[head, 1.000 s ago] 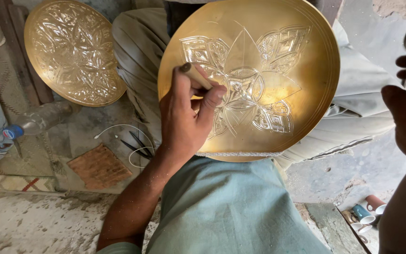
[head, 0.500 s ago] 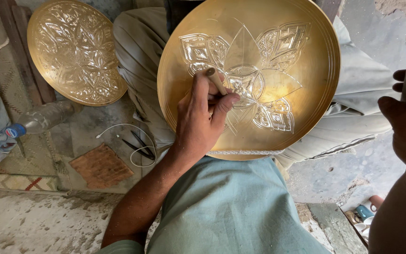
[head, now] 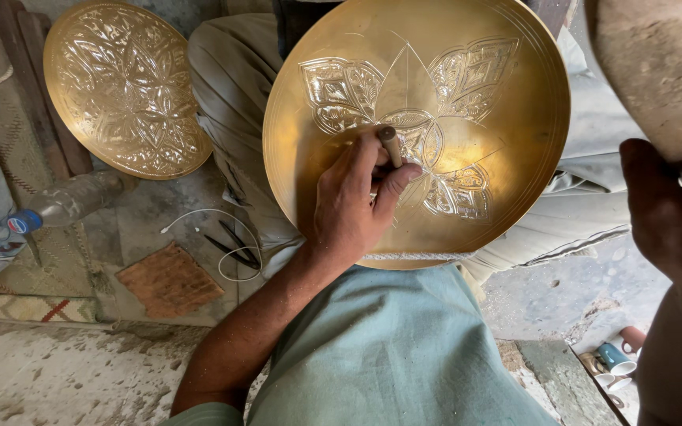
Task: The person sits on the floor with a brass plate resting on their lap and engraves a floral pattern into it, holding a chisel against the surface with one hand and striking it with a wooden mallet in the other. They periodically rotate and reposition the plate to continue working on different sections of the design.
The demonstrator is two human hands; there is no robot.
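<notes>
The left hand (head: 353, 201) is pinching a short chisel (head: 389, 144) in its fingers, tip pressing on the brass plate (head: 507, 189) propped on the lap; the right hand (head: 672, 217) is gripping a wooden mallet (head: 657, 71) at the frame's edge, fingers wrapping its handle; a second engraved plate (head: 124, 87) is leaning at left.

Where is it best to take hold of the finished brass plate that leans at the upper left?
Probably at the upper rim of the finished brass plate, coming from above. It leans tilted against wooden planks, so the top edge stands free, while its lower edge rests on the ground.
</notes>
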